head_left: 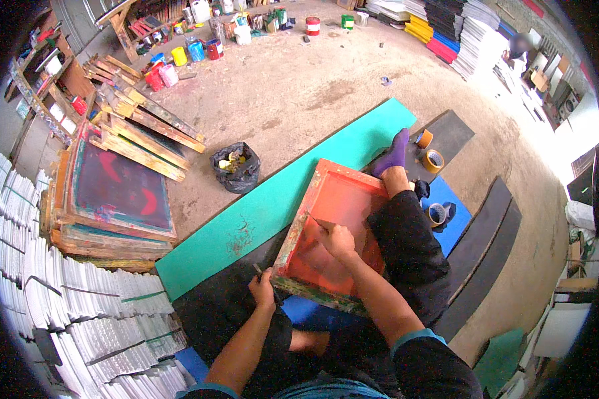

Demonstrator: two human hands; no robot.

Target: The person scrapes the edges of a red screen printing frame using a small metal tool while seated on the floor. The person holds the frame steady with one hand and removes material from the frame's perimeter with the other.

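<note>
A wooden screen-printing frame with orange-red mesh lies tilted across my lap, against my bent leg in black trousers. My right hand is over the mesh, its fingers closed, with a thin dark shape reaching from them toward the frame's left bar. Whether that is a finger or a slim tool, I cannot make out. Beside the frame's lower left corner, my left hand is closed around a small thin object, whose kind is unclear. The frame's lower bar is worn and stained with paint.
A long green foam sheet lies beyond the frame. Tape rolls sit on dark and blue sheets at right. A black rubbish bag, stacked printing frames and white sheet stacks stand left. Paint buckets line the back; a person is far right.
</note>
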